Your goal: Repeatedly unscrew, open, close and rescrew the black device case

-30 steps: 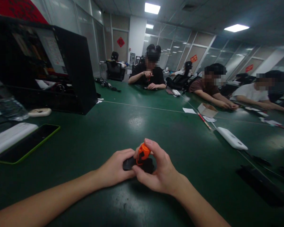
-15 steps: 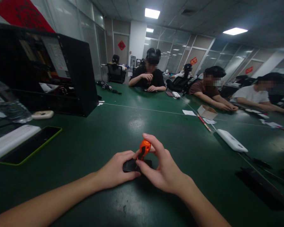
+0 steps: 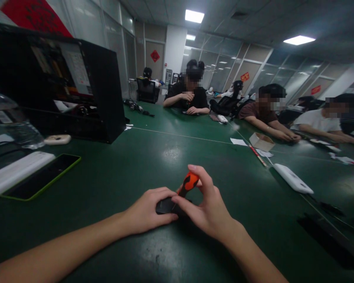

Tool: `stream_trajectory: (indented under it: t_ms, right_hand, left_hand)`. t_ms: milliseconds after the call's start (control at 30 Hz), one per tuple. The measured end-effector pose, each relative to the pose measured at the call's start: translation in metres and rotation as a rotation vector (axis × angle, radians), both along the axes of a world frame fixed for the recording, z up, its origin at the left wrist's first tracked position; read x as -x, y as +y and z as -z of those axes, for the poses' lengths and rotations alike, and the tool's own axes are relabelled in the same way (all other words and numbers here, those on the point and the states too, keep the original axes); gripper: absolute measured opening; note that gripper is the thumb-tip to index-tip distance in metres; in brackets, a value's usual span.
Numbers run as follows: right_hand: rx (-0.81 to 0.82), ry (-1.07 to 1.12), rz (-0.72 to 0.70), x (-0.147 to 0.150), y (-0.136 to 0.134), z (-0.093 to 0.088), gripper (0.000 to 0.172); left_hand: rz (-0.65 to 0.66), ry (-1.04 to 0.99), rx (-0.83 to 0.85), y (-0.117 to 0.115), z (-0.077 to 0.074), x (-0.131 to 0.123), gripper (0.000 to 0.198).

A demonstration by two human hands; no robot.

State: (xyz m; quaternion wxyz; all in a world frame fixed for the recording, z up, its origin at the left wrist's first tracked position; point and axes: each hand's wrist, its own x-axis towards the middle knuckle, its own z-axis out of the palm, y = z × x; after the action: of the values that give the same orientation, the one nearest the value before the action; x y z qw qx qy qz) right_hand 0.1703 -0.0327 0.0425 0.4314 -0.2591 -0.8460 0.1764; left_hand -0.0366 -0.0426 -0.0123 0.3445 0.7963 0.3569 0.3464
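Between my two hands a small flat black object (image 3: 165,206) lies on the green table (image 3: 129,173); its exact kind I cannot make out. My left hand (image 3: 150,208) grips it from the left, thumb at the near edge and fingers over the far edge. A screwdriver with an orange and black handle (image 3: 191,181) stands above the object, its handle leaning to the right. My right hand (image 3: 208,204) is closed round that handle, index finger over its top and thumb low on its side. The screwdriver's tip is hard to see at the black object.
A black computer case (image 3: 102,94) stands at the left, with a water bottle (image 3: 20,122), a white power strip (image 3: 20,171) and a green-edged phone (image 3: 44,177) near it. A white device (image 3: 293,178) and a small box (image 3: 261,142) lie right. Several people sit beyond.
The screwdriver handle has tipped further to the right, with my right hand shifting slightly right too. My left hand keeps its hold on the black object. The whole view has shifted slightly.
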Motion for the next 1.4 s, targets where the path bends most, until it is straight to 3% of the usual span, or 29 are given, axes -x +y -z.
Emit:
stream_trajectory:
  t_ms: [100, 300, 500, 733, 767, 833, 933, 1000, 1067, 1133, 1200, 1400]
  right_hand:
    - [0.104, -0.011, -0.05, -0.002, -0.001, -0.003, 0.072]
    - [0.154, -0.007, -0.121, -0.002, -0.005, -0.008, 0.069]
    - [0.28, 0.085, -0.265, 0.007, -0.012, -0.002, 0.072]
    - [0.335, 0.203, -0.384, 0.022, -0.026, 0.013, 0.028]
    - [0.346, 0.208, -0.373, 0.024, -0.029, 0.016, 0.025]
    - [0.392, 0.245, -0.346, 0.027, -0.032, 0.022, 0.038]
    - [0.449, 0.363, -0.274, 0.03, -0.028, 0.028, 0.055]
    - [0.402, 0.355, -0.156, 0.028, -0.02, 0.024, 0.051]
    - [0.363, 0.286, -0.003, 0.021, -0.009, 0.014, 0.04]
    - [0.41, 0.237, 0.099, 0.01, 0.003, 0.003, 0.027]
    - [0.486, 0.255, 0.14, -0.006, 0.013, -0.005, 0.025]
    - [0.428, 0.323, 0.315, -0.063, 0.024, -0.005, 0.052]
  left_hand:
    - [0.004, 0.01, 0.002, 0.0, 0.0, 0.0, 0.023]
    - [-0.01, 0.029, 0.0, -0.001, 0.0, 0.001, 0.023]
    - [-0.012, 0.003, -0.013, -0.002, -0.001, -0.001, 0.02]
    - [-0.002, -0.02, 0.007, -0.001, 0.001, -0.002, 0.018]
    - [0.003, -0.026, 0.003, -0.002, 0.001, -0.003, 0.022]
    - [0.007, -0.022, -0.004, -0.003, -0.001, -0.003, 0.034]
    - [-0.041, 0.026, -0.025, -0.005, 0.0, -0.004, 0.024]
    - [-0.101, 0.091, -0.082, -0.006, 0.002, -0.003, 0.019]
    - [-0.125, 0.129, -0.182, -0.006, 0.003, -0.001, 0.028]
    - [-0.133, 0.158, -0.259, -0.008, 0.004, 0.001, 0.035]
    - [-0.146, 0.169, -0.296, -0.01, 0.004, 0.001, 0.036]
    - [-0.145, 0.191, -0.4, -0.007, 0.005, -0.002, 0.048]
